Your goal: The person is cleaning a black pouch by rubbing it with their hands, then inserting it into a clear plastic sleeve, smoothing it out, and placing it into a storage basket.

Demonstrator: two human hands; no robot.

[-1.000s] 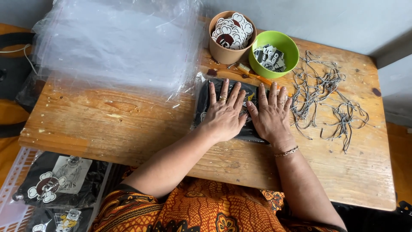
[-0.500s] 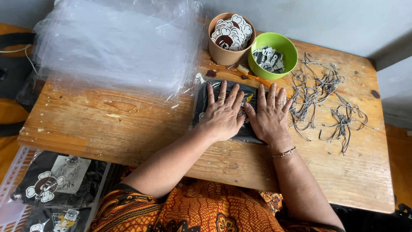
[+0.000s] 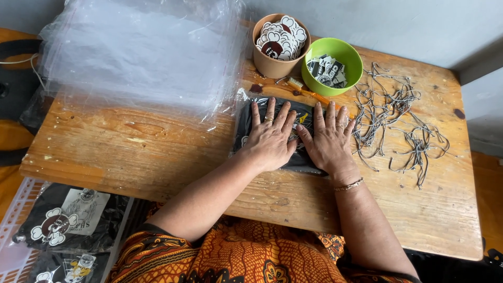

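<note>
Both hands flat on bagged dark garment (image 3: pixel 251 123), palms down, side by side. Left hand (image 3: pixel 270 139) w/ fingers spread wide, ring on one finger, covered garment's middle. Right hand (image 3: pixel 329 141) just beside it, thumbs nearly touching, fingers fanned wide too, gripped nothing; gold bracelet (image 3: pixel 350 184) at wrist. Garment lay in clear plastic sleeve, approx. center of wooden table (image 3: pixel 157 157), pressed under both palms. Behind garment: tan cup (image 3: pixel 272 63) packed w/ round white-and-brown stickers, green bowl (image 3: pixel 346 60) w/ black-and-white tags right beside cup. Orange-handled brush (image 3: pixel 309 93) lay btwn cup and garment's far edge. Right of garment: tangle of ball chains (image 3: pixel 403 120), near right hand's fingertips. Left and behind garment: big stack of clear plastic bags (image 3: pixel 136 57), touched garment's corner or not, couldn't tell. Below table edge, left of garment: more packed dark shirts (image 3: pixel 63 220) in a crate.
</note>
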